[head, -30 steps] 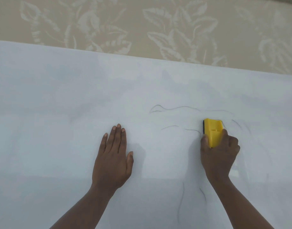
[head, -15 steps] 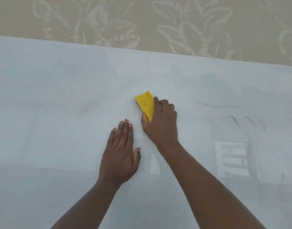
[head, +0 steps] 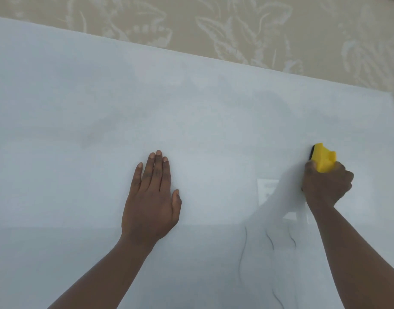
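A small yellow plastic eraser block (head: 323,160) with a black pad along its left edge sits far right on the glossy white surface (head: 102,108). It is tilted, its near half wrapped by the right hand (head: 325,186). Thin dark pen lines (head: 269,241) curve just below.

The whiteboard (head: 102,108) is one flat sheet, and only the two grips and their forearms rise from it. The left grip (head: 150,197) lies flat near the middle and bars a straight sweep across the near half. The right grip (head: 325,186), wrapped round the yellow eraser (head: 324,160), sits well apart to the right, with bare board between them. Beyond both, the board runs open to its far edge, where the floral-patterned surface (head: 236,23) begins. The marker lines (head: 269,239) beside the right forearm lie flat and block nothing.
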Demonstrator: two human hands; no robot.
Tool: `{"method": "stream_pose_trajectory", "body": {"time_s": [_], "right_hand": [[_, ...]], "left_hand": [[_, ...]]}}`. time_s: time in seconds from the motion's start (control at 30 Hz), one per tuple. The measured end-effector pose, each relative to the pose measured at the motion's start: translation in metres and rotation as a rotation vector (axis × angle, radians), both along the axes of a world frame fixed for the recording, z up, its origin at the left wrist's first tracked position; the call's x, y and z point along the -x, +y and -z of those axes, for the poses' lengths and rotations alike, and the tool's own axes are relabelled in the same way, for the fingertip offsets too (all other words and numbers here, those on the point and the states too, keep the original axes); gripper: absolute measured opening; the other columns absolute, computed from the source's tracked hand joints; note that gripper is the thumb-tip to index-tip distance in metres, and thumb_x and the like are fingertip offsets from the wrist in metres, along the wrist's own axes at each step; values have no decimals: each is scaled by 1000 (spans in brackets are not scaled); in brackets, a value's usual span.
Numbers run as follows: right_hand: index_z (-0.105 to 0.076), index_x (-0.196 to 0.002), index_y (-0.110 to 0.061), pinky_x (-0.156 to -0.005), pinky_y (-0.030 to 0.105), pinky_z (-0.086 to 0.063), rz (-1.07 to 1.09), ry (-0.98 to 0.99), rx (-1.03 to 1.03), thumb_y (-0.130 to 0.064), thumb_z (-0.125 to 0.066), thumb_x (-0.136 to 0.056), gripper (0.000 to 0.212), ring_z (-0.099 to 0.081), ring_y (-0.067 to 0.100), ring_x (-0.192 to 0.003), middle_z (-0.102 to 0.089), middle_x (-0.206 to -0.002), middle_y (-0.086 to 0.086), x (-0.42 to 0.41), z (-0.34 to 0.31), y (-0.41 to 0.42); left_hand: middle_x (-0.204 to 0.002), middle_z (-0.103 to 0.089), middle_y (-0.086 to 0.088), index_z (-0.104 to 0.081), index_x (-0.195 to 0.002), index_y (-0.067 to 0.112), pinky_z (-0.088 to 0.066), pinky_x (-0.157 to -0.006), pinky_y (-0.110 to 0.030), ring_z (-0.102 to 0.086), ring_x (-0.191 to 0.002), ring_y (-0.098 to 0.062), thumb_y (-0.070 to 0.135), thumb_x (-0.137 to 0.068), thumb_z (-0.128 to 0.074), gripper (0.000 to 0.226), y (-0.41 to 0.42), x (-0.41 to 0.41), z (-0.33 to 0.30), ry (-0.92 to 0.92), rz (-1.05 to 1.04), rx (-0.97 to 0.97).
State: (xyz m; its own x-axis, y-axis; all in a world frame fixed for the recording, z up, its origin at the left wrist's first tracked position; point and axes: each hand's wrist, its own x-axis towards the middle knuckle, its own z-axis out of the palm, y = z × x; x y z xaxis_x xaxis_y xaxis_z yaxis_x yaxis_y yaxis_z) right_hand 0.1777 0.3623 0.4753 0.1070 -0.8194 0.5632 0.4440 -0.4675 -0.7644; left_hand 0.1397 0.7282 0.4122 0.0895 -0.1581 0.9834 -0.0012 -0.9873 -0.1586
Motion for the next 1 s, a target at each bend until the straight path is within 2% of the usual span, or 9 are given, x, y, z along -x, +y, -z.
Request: {"method": "stream_pose_trajectory", "body": {"time_s": [0.13, 0.3, 0.4, 0.57, 0.67, 0.77, 0.9, 1.0], "right_hand": [[-47, -135, -4, -98, 42, -36, -26, -91, 215, -34, -66, -88, 59, -46, 40, -115, -49, -125, 22, 7, 31, 42], [-47, -140, -11, -93, 25, -33, -83, -158, 423, -34, -66, -85, 63, -46, 26, -112, -52, -121, 11, 20, 116, 127], [-43, -143, -15, -98, 26, -37, -101, -131, 499, -40, -61, -84, 66, -46, 21, -114, -51, -123, 5, 27, 180, 168], [-38, -144, -19, -96, 27, -42, -83, -36, 525, -42, -63, -86, 68, -47, 17, -115, -50, -126, 3, 36, 258, 185], [-38, -145, -20, -96, 27, -41, -90, -8, 475, -43, -63, -86, 68, -46, 15, -116, -51, -128, 2, 39, 258, 168], [-40, -145, -17, -100, 23, -36, -92, -11, 402, -41, -63, -86, 67, -45, 18, -120, -51, -130, 3, 34, 226, 135], [-45, -141, -10, -101, 36, -39, -22, -20, 278, -36, -68, -88, 63, -50, 30, -120, -54, -127, 10, 22, 184, 76], [-46, -139, -11, -104, 39, -40, -4, -19, 146, -42, -65, -88, 63, -51, 29, -121, -54, -129, 9, 10, 176, 40]], "left_hand": [[-165, -21, -26, -22, -155, -7, -21, -126, -53, -19, -155, -36, 32, -100, -27, 68, 0, 0, 2, 5, 16, -8], [-166, -16, -26, -19, -156, -7, -17, -128, -51, -15, -156, -36, 29, -101, -27, 66, -3, 2, 8, 29, 72, 3], [-166, -13, -26, -17, -156, -7, -15, -128, -53, -13, -157, -36, 28, -99, -29, 68, -10, 3, 31, 60, 133, -6], [-167, -10, -24, -12, -157, -6, -12, -128, -52, -9, -157, -35, 29, -100, -30, 69, -25, 1, 90, 122, 167, -92], [-167, -9, -24, -10, -157, -6, -11, -129, -52, -9, -157, -35, 29, -100, -30, 70, -32, -3, 100, 121, 183, -135], [-167, -9, -25, -9, -157, -7, -10, -128, -53, -8, -157, -35, 29, -100, -27, 70, -37, -5, 100, 117, 193, -135], [-167, -7, -25, -8, -157, -7, -7, -129, -53, -6, -157, -35, 31, -100, -25, 71, -38, -7, 100, 110, 186, -134], [-168, -7, -25, -8, -157, -7, -6, -129, -52, -5, -157, -36, 32, -100, -24, 71, -40, -7, 101, 111, 175, -136]]}}
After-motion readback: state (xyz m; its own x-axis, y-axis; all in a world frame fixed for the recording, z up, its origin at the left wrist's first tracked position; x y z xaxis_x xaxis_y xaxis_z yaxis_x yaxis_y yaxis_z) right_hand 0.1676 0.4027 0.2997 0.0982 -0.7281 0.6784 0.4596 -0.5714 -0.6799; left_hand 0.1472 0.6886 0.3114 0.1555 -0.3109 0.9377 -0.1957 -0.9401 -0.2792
